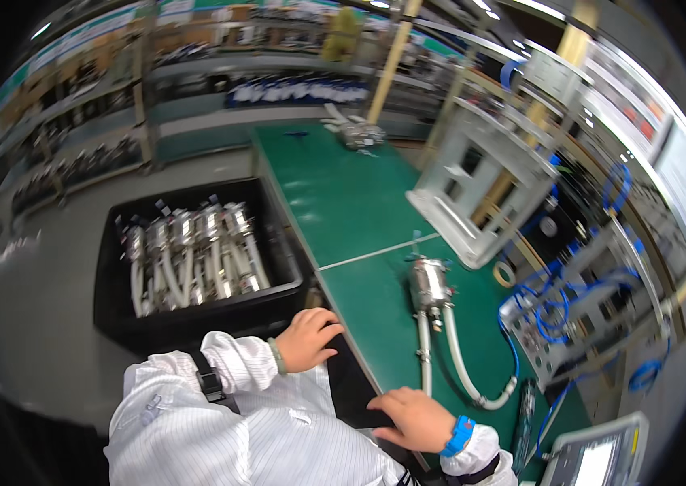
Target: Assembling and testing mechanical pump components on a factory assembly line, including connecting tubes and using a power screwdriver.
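Observation:
My left hand [308,338] rests with curled fingers on the near edge of the green workbench [343,202], next to the black bin [197,312]. It holds nothing. My right hand [412,418] lies flat, fingers spread, on the bench's front edge, a blue wristband at the wrist. Just beyond it lies a steel canister [429,283] with two white hoses [460,364] trailing toward me. Neither hand touches the canister.
The black bin on the floor at left holds several similar canisters with hoses [193,255]. A white metal frame [484,190] stands at the bench's right. A fixture with blue tubing [577,312] and a screen [598,454] sit at right. More parts [359,134] lie at the far end.

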The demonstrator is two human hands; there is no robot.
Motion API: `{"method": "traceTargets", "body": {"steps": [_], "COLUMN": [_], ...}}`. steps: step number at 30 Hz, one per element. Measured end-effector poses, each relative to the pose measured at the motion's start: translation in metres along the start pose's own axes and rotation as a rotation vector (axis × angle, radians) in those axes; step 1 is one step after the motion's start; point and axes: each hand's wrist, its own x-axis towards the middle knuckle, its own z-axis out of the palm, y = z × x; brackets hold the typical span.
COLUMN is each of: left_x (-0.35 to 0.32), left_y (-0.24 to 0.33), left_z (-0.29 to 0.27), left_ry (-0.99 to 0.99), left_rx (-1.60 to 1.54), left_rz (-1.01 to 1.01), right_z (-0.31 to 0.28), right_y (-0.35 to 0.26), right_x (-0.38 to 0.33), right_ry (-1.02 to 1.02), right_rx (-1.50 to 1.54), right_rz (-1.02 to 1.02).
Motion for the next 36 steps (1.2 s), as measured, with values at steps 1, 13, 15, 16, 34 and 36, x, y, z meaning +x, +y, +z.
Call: {"method": "traceTargets", "body": {"steps": [1,13,15,16,34,36], "left_x": [-0.027,-0.191,-0.198,-0.200,-0.342,-0.377], "left_y": [-0.001,0.015,0.019,0.019,0.042,0.046], "left_z": [-0.010,0.024,0.019,0.018,0.023,0.032], "left_ry": [0.001,-0.372,-0.374,-0.383,0.069,0.243], "left_rx": [0.014,-0.073,-0.053,-0.037,-0.171,-0.325], "left_rz": [-0.078,-1.191,-1.231,-1.272,-1.472,-1.573], "right_z": [-0.010,0.044,0.050,0.050,0.049,0.042], "right_y": [-0.002,0.074,0.081,0.084,0.152,0.168], "right_x": [0.015,0.243,0.247,0.249,0.274,0.281], "right_ry": [-0.022,0.192,0.194,0.195,0.451,0.473], "right_rx": [-0.024,-0.340,-0.495,-0.490,-0.440,-0.421], "right_rz": [-0.017,0.292,0.280,0.281,0.102,-0.013]}}
